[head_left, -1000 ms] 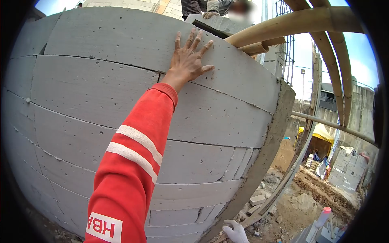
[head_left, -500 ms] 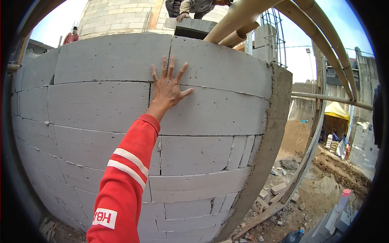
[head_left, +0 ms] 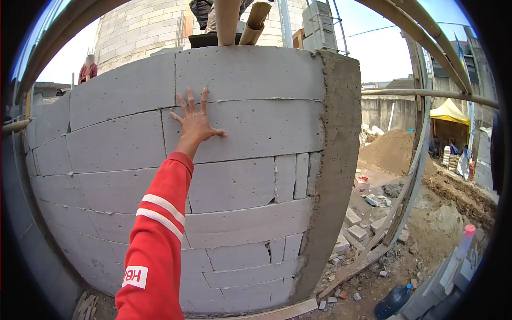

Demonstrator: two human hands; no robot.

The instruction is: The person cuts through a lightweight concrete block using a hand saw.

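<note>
A tall curved wall of large grey lightweight blocks fills most of the view, laid in staggered courses with thin mortar joints. Its right end is finished with a rough vertical band of grey plaster. Long pale bamboo scaffold poles are seen arching over the wall's upper right, and two more bamboo poles rest on its top edge. A brown heap of earth lies to the right of the wall, well apart from it, with a yellow canopy farther off. Broken block pieces are scattered on the ground near the foot of the plastered end.

A red sleeve with two white stripes is stretched up from the lower left toward the wall. The left hand is pressed flat against the wall, palm on a block of the second course from the top, fingertips reaching over the joint onto the top course. Its grip is wide, fingers spread, and nothing is held. A person in a red top is seen beyond the wall's upper left. A blue plastic bottle lies on the ground at the wall's lower right.
</note>
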